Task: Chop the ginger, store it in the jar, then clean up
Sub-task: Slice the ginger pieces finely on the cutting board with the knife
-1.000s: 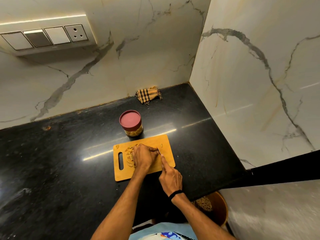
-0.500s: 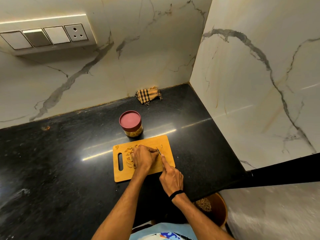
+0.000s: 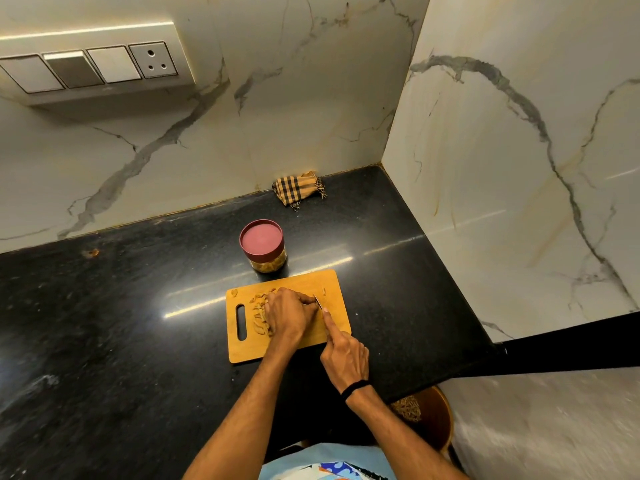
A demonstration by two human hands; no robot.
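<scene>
- Chopping is the step in hand: cut ginger [image 3: 258, 315] lies in a loose heap on the left part of the board [image 3: 256, 351], near its handle slot, and one or two stray bits sit near the far right edge.
- Left hand [image 3: 289, 313] sits knuckles-up on the middle of the board with its fingers curled down and their tips close beside the blade. The piece under them is hidden, but by my judgement they pin uncut ginger in place.
- Right hand [image 3: 344, 355] grasps the knife [image 3: 318, 301]. The handle is buried in the palm, the index finger [image 3: 329, 323] lies straight along the spine, and only a short sliver of blade shows past the left fingertips.
- Jar [image 3: 263, 247] stands on the counter [image 3: 138, 306] just beyond the board with its red lid on, and something yellowish shows through the glass below the lid. Storing has not begun, I judge.
- Cloth [image 3: 299, 190] lies bunched against the back wall, well apart from the board, and looks handy for the clean-up.
- Next cut calls for a short downward press with the left fingertips tucked back from the edge, since they sit very near the blade.
- After that, the lid must come off before any ginger can go in.
</scene>
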